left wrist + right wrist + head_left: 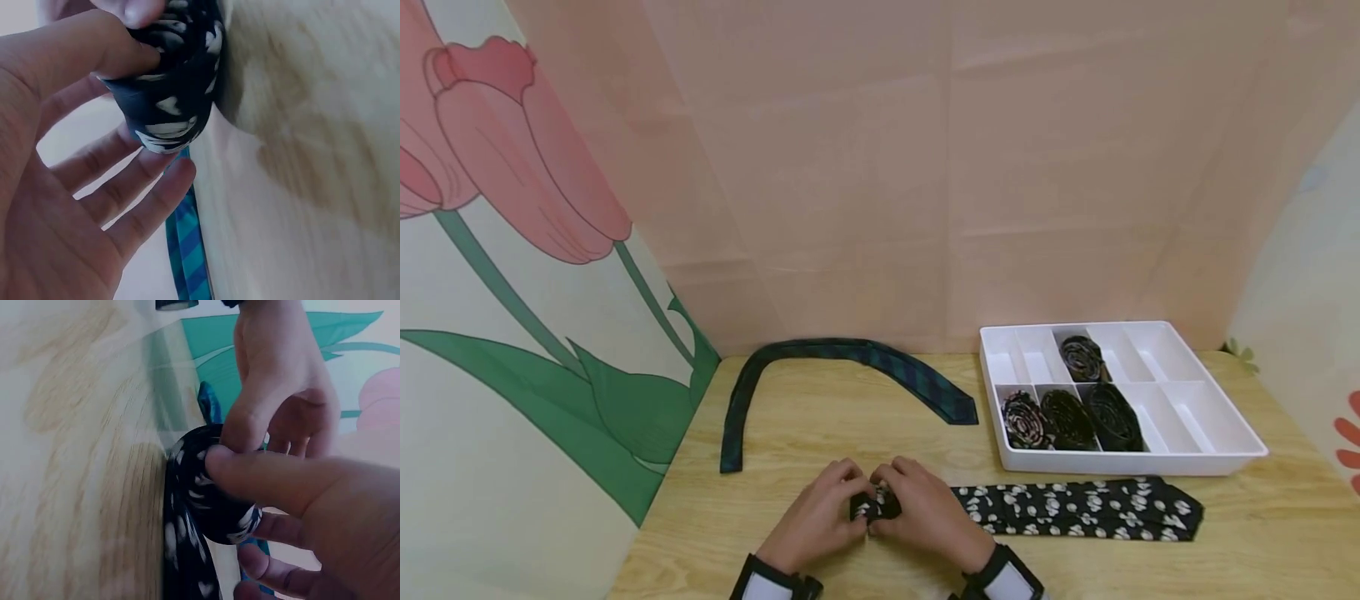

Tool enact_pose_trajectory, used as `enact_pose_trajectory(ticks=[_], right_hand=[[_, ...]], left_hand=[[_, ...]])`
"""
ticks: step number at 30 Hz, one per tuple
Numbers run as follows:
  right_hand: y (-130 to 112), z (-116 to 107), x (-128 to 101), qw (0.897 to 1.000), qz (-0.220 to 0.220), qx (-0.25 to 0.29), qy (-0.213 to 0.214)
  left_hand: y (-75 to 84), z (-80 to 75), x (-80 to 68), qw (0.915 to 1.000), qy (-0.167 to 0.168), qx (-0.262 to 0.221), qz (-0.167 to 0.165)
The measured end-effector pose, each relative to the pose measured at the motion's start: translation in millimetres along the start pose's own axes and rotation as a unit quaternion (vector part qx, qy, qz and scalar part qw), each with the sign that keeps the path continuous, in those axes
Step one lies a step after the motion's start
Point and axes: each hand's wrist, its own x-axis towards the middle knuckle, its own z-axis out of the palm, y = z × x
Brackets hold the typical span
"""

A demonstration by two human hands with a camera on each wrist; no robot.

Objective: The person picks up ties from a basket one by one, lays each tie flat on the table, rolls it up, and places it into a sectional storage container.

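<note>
A black necktie [1078,510] with a white floral print lies lengthwise on the table, its wide end pointing right. Its left end is wound into a thick roll [169,106]. My left hand [822,515] grips the roll from the left, thumb pressed at the coil's top and the lower fingers spread beside it. From the right, my right hand [928,512] holds the same roll between thumb and fingers. In the right wrist view, the flat part runs down from the coil [209,515]. Both hands partly hide the roll in the head view.
A dark green and navy necktie [917,385] lies in a curve behind the hands. At the right stands a white divided tray [1135,464] holding several rolled neckties [1067,419] in separate compartments. A pinkish cloth [850,183] hangs behind the wooden table [670,550].
</note>
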Motion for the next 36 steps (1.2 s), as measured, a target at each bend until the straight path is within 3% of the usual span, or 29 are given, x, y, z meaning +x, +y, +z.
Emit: enact_pose_trajectory(ticks=[8, 13, 20, 26, 32, 36], right_hand=[[0.4, -0.8, -4.1, 1.000, 0.007, 0.016, -0.018], [-2.5, -2.8, -4.7, 0.999, 0.013, 0.031, -0.031], [-6.8, -7.6, -7.3, 1.000, -0.010, -0.007, -0.002], [-5.5, -6.6, -8.2, 0.999, 0.008, -0.051, 0.013], [-5.2, -6.7, -9.9, 0.999, 0.035, -0.008, -0.015], [-5.9, -7.8, -9.3, 0.997, 0.061, -0.009, -0.036]], left_hand=[[0.2, 2.9, -0.7, 0.9999, -0.007, -0.003, 0.015], [2.2, 3.3, -0.7, 0.9995, 0.006, 0.000, 0.030], [5.4, 2.7, 1.4, 0.9992, 0.004, -0.002, 0.040], [5.5, 6.6, -0.1, 0.9998, 0.001, 0.008, 0.019], [3.5, 3.6, -2.8, 0.9999, -0.002, 0.007, -0.011], [3.5, 0.8, -3.1, 1.0000, -0.004, -0.002, -0.007]])
